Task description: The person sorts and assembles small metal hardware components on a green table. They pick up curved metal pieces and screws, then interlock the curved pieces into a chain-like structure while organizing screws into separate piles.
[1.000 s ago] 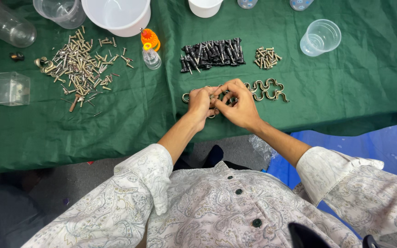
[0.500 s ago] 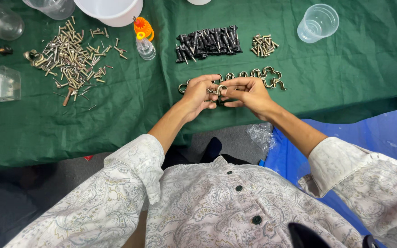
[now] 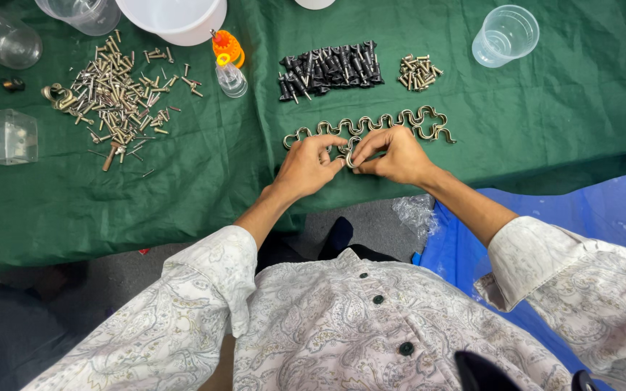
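You pinch a small curved metal clamp (image 3: 349,153) between the fingertips of both hands, just above the near edge of the green cloth (image 3: 204,181). Your left hand (image 3: 306,166) and right hand (image 3: 394,156) meet over it, fingers pressed closed on the piece. Half a second ago your hands sat further left in view and the row looked shorter; now they have settled at its near side. That row of wavy clamps (image 3: 400,122) runs left to right, its long axis parallel to the table edge, touching your fingers. Beyond lie black screws (image 3: 327,69), a small pile of brass screws (image 3: 418,72), and a scattered heap of silver screws (image 3: 114,101) to the left.
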